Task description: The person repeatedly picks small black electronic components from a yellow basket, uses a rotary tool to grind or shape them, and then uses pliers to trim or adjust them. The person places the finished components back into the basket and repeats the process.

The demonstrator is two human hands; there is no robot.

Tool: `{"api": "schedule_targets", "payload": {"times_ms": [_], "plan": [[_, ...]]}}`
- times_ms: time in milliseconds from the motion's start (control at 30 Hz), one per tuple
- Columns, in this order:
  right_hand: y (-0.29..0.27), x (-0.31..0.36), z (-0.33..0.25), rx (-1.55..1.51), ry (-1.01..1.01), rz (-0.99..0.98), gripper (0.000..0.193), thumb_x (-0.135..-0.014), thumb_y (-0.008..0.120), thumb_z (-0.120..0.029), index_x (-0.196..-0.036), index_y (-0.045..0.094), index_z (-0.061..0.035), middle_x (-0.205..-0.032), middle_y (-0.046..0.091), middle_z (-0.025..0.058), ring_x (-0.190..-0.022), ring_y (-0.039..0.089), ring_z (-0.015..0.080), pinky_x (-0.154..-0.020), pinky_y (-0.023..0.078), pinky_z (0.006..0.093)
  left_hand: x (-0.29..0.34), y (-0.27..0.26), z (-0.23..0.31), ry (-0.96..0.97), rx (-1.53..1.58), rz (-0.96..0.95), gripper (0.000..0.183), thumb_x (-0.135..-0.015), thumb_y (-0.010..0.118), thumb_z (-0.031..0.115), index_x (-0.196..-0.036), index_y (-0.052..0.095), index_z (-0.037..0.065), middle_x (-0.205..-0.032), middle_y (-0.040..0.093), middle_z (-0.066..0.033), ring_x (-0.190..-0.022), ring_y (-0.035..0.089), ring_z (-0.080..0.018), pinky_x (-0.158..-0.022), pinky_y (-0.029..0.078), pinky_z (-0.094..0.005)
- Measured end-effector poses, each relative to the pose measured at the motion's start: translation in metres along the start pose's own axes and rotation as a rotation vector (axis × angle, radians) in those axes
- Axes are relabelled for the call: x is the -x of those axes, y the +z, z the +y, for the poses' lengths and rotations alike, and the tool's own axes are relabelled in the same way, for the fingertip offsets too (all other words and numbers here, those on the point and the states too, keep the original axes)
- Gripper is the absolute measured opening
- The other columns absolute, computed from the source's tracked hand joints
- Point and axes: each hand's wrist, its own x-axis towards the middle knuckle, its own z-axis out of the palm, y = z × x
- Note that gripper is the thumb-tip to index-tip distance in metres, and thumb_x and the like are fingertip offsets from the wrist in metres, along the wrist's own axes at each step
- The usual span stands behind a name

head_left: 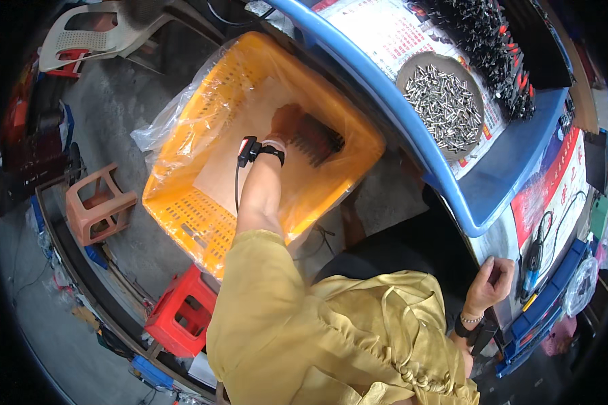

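My left hand (287,125) reaches down into a yellow plastic crate (368,152) lined with clear plastic film. It is at the end of a bundle of dark, narrow pieces (317,140) laid side by side on a light brown sheet (233,158). Its fingers are blurred and in shadow, so I cannot tell whether they grip the pieces. A black strap with a small device sits on that wrist. Beside the table's front edge, my right hand (491,287) rests with its fingers loosely curled and no object visible in them.
A blue tray (463,209) at the right holds a round dish (478,101) of small metal pins and a heap of black-and-red pieces (500,61). A corded tool (535,260) lies farther right. A red stool (182,314), a brown stool (101,206) and a pale chair (81,40) stand at the left.
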Motion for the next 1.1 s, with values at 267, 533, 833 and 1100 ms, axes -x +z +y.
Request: {"api": "schedule_targets", "payload": {"times_ms": [267, 533, 833, 1100], "plan": [[0.002, 0.002, 0.003, -0.007, -0.045, 0.012, 0.012, -0.086, 0.063, 0.001, -0.081, 0.052, -0.0006, -0.071, 0.044, 0.0027, -0.058, 0.036, 0.0097, -0.051, 0.027, 0.0246, -0.055, 0.069, -0.021, 0.118, -0.160, 0.234, 0.031, -0.090, 0.055, 0.017, -0.118, 0.065, 0.006, -0.115, 0.066, -0.0141, -0.103, 0.063, -0.0314, -0.091, 0.050, -0.0377], [0.001, 0.002, 0.002, -0.012, -0.027, 0.017, 0.013, -0.087, 0.063, 0.000, -0.080, 0.052, -0.0007, -0.071, 0.043, 0.0026, -0.058, 0.035, 0.0098, -0.051, 0.027, 0.0251, -0.033, 0.033, -0.053, -0.117, 0.062, 0.538, 0.043, -0.079, 0.054, 0.004, -0.121, 0.056, 0.000, -0.116, 0.062, -0.0236, -0.108, 0.059, -0.0404, -0.093, 0.048, -0.0423], [0.002, 0.000, 0.001, 0.032, -0.037, 0.012, 0.011, -0.086, 0.059, 0.002, -0.080, 0.050, -0.0004, -0.071, 0.043, 0.0041, -0.058, 0.036, 0.0104, -0.052, 0.028, 0.0251, -0.042, 0.045, -0.072, -0.140, -0.142, 0.320, 0.060, -0.082, 0.054, 0.006, -0.141, 0.043, 0.011, -0.145, 0.042, -0.0167, -0.131, 0.044, -0.0367, -0.105, 0.042, -0.0417], [0.001, -0.001, -0.003, 0.008, -0.001, -0.016, 0.011, -0.086, 0.060, 0.002, -0.080, 0.051, -0.0006, -0.071, 0.043, 0.0045, -0.057, 0.037, 0.0118, -0.051, 0.029, 0.0258, -0.045, -0.014, -0.069, -0.050, -0.389, 0.101, 0.051, -0.089, 0.054, 0.027, -0.137, 0.051, 0.010, -0.142, 0.050, -0.0113, -0.129, 0.045, -0.0314, -0.108, 0.034, -0.0427]]}}
